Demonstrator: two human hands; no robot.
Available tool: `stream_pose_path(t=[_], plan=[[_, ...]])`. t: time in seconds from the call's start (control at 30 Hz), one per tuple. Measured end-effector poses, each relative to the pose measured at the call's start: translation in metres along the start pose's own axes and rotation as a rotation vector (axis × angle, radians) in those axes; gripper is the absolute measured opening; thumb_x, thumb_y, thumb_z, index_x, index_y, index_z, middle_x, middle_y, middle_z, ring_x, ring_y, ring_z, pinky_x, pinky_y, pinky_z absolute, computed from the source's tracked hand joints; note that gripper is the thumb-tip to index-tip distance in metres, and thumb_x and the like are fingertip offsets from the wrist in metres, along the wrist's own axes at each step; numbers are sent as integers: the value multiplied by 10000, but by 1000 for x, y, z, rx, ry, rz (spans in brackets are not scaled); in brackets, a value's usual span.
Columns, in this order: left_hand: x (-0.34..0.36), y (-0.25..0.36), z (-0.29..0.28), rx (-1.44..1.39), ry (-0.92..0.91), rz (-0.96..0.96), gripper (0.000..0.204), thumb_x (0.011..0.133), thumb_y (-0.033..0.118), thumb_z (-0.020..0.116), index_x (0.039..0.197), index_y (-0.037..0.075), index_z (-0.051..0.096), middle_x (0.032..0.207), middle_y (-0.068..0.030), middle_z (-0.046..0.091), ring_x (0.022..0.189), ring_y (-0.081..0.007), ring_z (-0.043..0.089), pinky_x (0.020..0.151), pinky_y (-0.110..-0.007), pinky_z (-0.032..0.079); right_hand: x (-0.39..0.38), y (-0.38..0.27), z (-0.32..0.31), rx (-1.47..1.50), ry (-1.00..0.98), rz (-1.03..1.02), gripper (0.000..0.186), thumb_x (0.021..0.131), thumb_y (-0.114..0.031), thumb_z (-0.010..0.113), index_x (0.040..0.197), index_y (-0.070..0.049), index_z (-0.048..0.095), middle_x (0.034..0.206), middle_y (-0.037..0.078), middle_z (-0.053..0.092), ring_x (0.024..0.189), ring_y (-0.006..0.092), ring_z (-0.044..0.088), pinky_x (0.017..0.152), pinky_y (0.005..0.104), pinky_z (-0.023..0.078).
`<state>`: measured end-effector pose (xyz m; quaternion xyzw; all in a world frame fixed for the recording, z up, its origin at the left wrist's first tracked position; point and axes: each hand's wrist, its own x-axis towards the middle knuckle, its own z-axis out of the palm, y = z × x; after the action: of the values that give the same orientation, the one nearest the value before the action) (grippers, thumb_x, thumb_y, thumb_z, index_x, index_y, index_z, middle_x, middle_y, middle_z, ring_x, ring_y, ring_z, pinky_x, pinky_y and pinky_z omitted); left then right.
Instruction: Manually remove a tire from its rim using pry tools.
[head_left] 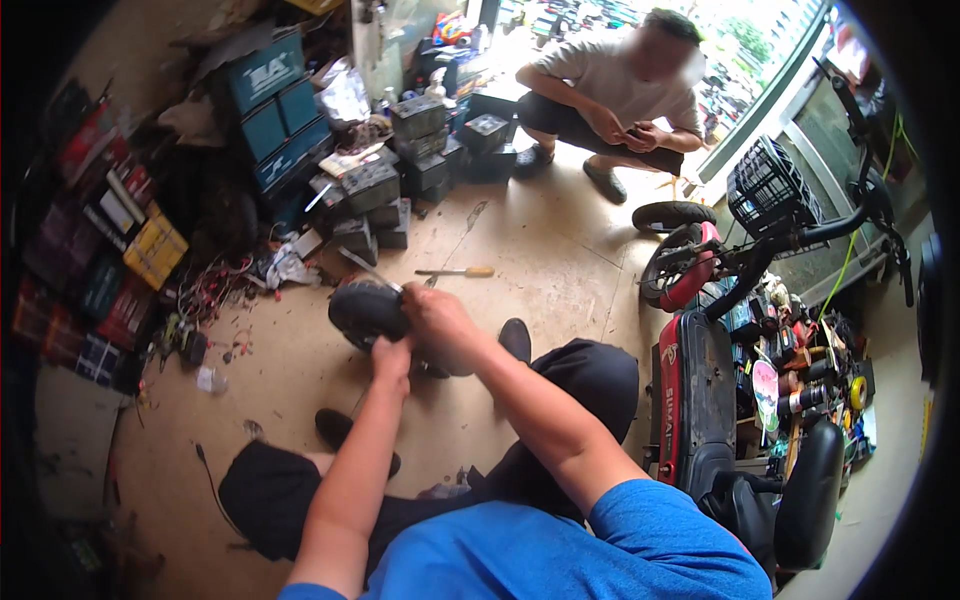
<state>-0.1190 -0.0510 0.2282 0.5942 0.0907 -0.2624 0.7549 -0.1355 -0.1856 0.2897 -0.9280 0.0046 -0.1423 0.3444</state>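
Both hands grip a dark round part above the knees

Both forearms rise from the lower edge and meet over the person's lap. The left hand (pixel 391 357) is closed under the dark round part (pixel 366 308), holding it from below. The right hand (pixel 437 322) is wrapped over its right side, wrist bent, fingers hidden. The part sits just above the tan floor (pixel 540 250), between the knees. Beyond it lies a screwdriver (pixel 456 272) with a pale handle. To the left, a yellow box (pixel 153 249) and red packets lean in a heap. Farther back stand stacked teal boxes (pixel 274 108) and grey batteries (pixel 418 118). A red scooter (pixel 700 380) stands on the right; a second person (pixel 620 90) crouches at the far doorway
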Motion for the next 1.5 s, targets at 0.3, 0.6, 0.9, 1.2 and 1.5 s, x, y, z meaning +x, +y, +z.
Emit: stream_pose_path(t=[0.3, 0.6, 0.9, 1.2, 1.5], plan=[[-5, 31, -21, 955, 307, 311, 838, 689, 689, 806, 1052, -60, 704, 1037, -272, 725, 985, -387, 716, 857, -455, 560, -37, -2, -10, -159, 10, 126, 201, 937, -225, 593, 1048, -61, 559, 999, 228, 694, 966, 434, 661, 845, 514, 513], [7, 34, -62, 1278, 247, 788, 487, 736, 466, 802, 892, 19, 685, 1042, -199, 677, 1079, -377, 591, 963, -444, 488, -11, 7, -12, -172, 9, 135, 267, 978, -237, 587, 1151, -40, 541, 1016, 215, 711, 977, 415, 680, 852, 490, 530], [59, 27, -33, 1100, 399, 570, 341, 735, 196, 752, 965, -49, 695, 1195, -262, 605, 1172, -434, 544, 1065, -468, 430, -1, 9, 3, -70, 177, 171, 307, 990, -203, 613, 1242, -32, 572, 1016, 223, 711, 981, 417, 676, 856, 477, 528], [89, 24, -21, 951, 574, 599, 287, 716, 187, 779, 891, -35, 730, 1213, -236, 612, 1184, -418, 548, 1059, -495, 421, -42, -64, -12, -78, 198, 120, 250, 961, -120, 645, 1190, -27, 605, 1016, 221, 701, 897, 396, 702, 766, 441, 560], [88, 33, -7, 1073, 556, 556, 238, 675, 194, 779, 818, 11, 726, 1126, -179, 638, 1143, -371, 551, 1026, -470, 434, -139, -38, 12, 49, 77, 484, 309, 1013, -188, 610, 1231, 28, 646, 1039, 140, 721, 928, 192, 677, 844, 322, 528]])
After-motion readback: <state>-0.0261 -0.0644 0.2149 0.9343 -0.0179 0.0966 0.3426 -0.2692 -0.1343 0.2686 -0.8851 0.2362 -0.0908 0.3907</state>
